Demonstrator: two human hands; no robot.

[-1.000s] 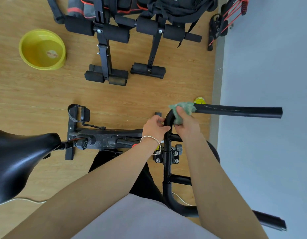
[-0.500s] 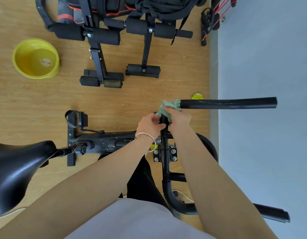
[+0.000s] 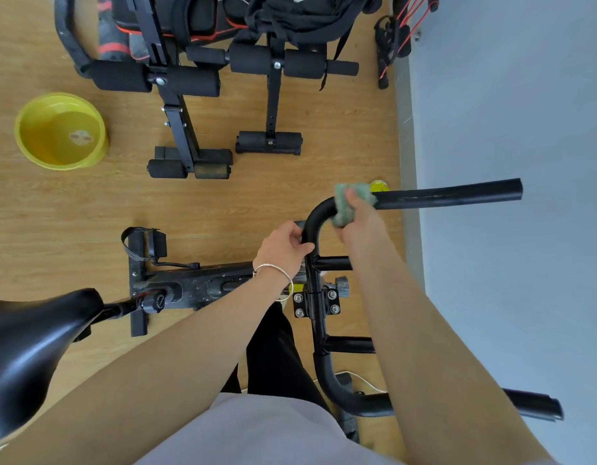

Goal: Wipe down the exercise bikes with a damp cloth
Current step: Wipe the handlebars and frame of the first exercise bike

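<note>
A black exercise bike stands below me, its handlebar (image 3: pixel 448 197) reaching toward the grey wall and its saddle (image 3: pixel 32 344) at lower left. My right hand (image 3: pixel 360 219) grips a green damp cloth (image 3: pixel 344 199) wrapped over the upper bend of the handlebar. My left hand (image 3: pixel 285 246), with a silver bracelet on the wrist, holds the handlebar tube just below that bend, thumb curled round it. The lower handlebar end (image 3: pixel 531 406) sticks out at bottom right.
A yellow basin (image 3: pixel 60 130) holding water sits on the wooden floor at left. Black padded benches (image 3: pixel 189 82) and a black bag stand at the top. Red resistance bands (image 3: pixel 401 25) lie by the grey wall (image 3: pixel 511 95). A white cable (image 3: pixel 364 380) runs under the bike.
The cloth and my right hand slid from the inner side of the bend up onto the bend toward the straight grip. My left hand stayed on the tube.
</note>
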